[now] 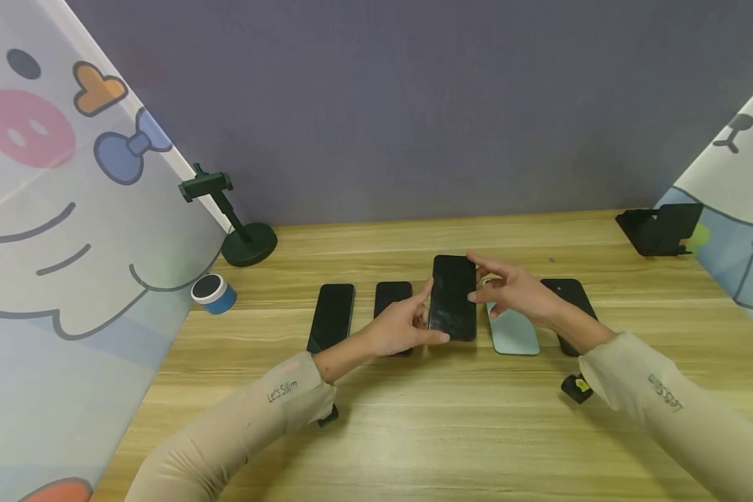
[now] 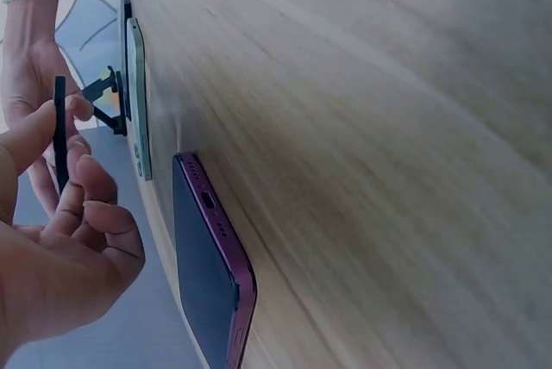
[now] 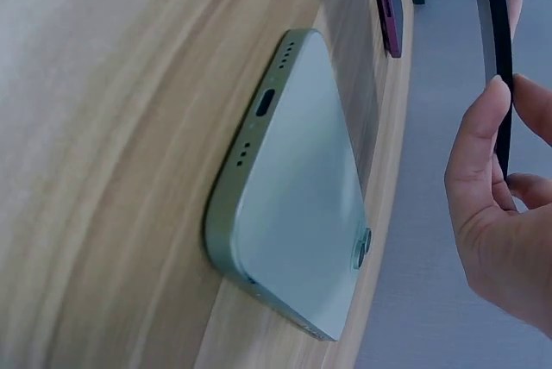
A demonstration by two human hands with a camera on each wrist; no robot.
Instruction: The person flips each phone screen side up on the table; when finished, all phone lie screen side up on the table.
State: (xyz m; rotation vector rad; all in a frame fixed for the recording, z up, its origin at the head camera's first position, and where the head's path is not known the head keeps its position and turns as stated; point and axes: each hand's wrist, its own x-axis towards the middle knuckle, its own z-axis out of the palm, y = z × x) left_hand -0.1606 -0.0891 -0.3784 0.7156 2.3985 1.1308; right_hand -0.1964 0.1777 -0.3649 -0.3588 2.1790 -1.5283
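A black smartphone [image 1: 453, 300] is held up off the table between both hands, its dark face toward me. My left hand [image 1: 401, 324] pinches its lower left edge, thumb across the bottom corner. My right hand [image 1: 517, 293] grips its upper right side with the fingertips. Edge-on, the phone [image 3: 502, 67] looks like a thin dark slab in the right wrist view. Beneath the right hand lies a pale green phone [image 1: 514, 335], back up, its camera lenses [image 3: 362, 248] at the far end. A purple-edged phone [image 2: 220, 248] lies near the left hand, partly covered by it in the head view.
Another dark phone [image 1: 332, 314] lies at the left of the row, and a black one [image 1: 571, 296] at the right, partly behind the right forearm. A dark green phone stand [image 1: 245, 240], a blue-and-white jar [image 1: 215, 294] and a black folding stand [image 1: 662, 230] stand further out.
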